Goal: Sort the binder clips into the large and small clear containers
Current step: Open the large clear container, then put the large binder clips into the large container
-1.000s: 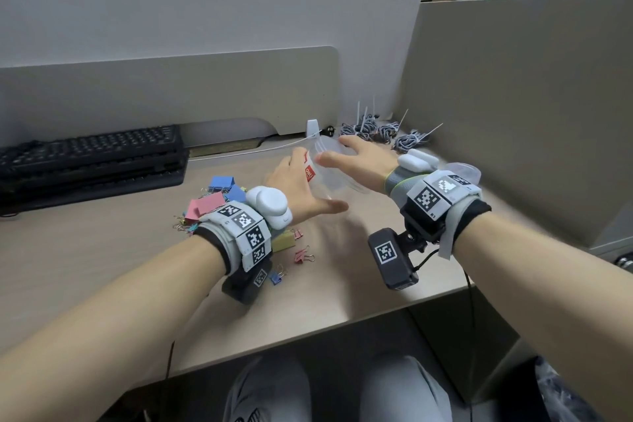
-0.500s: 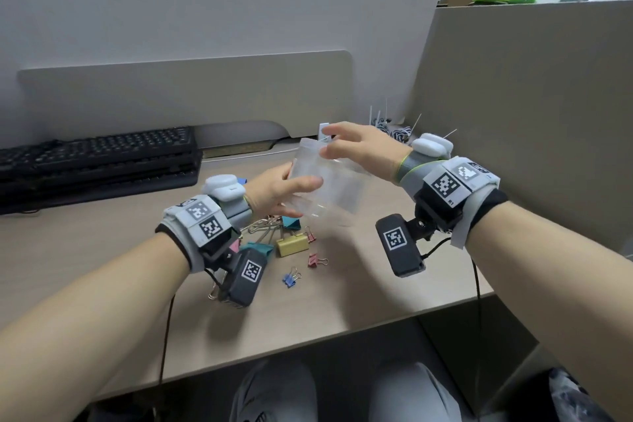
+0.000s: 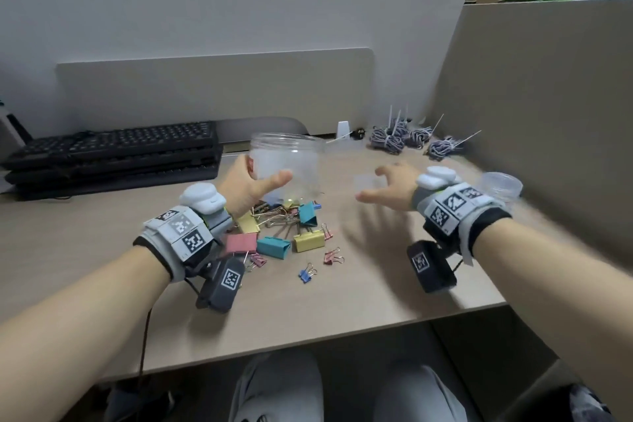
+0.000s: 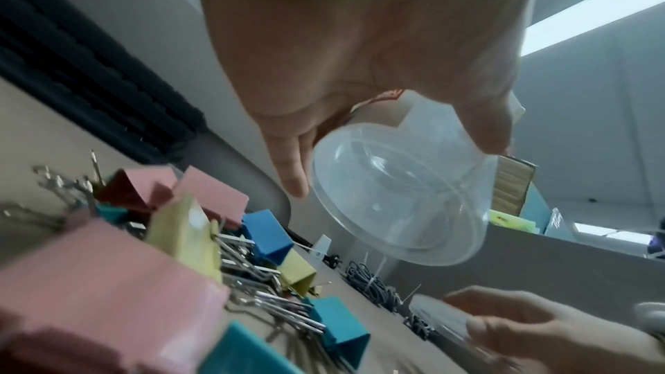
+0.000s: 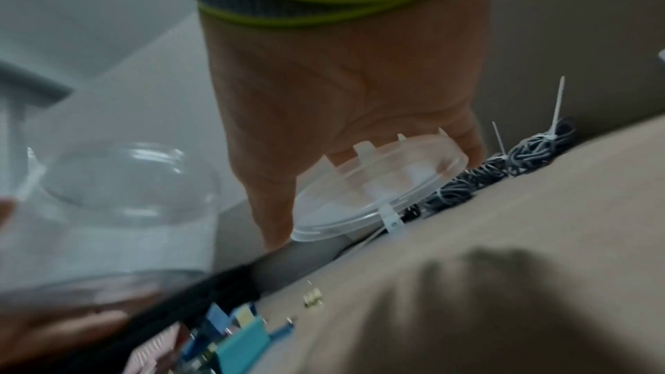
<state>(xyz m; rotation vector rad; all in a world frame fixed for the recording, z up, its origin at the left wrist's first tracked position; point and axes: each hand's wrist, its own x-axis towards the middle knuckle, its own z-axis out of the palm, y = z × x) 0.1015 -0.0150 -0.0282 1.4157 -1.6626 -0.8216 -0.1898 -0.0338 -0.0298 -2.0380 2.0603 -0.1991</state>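
Observation:
My left hand grips the large clear container by its side and holds it upright, mouth open, just above the desk behind the clips. Seen in the left wrist view, thumb and fingers wrap the large container. My right hand holds the container's clear lid by its rim, apart from the container, to its right. The right wrist view shows the lid against my fingers. A pile of coloured binder clips, large and small, lies on the desk. The small clear container stands at the right.
Stacked black keyboards lie at the back left. Several tied cable bundles sit at the back right beside the cardboard partition. A few small clips lie loose toward the desk's front edge.
The lid has come off the large container. My right hand has moved right with the lid, and my left hand has set the container upright above the clips.

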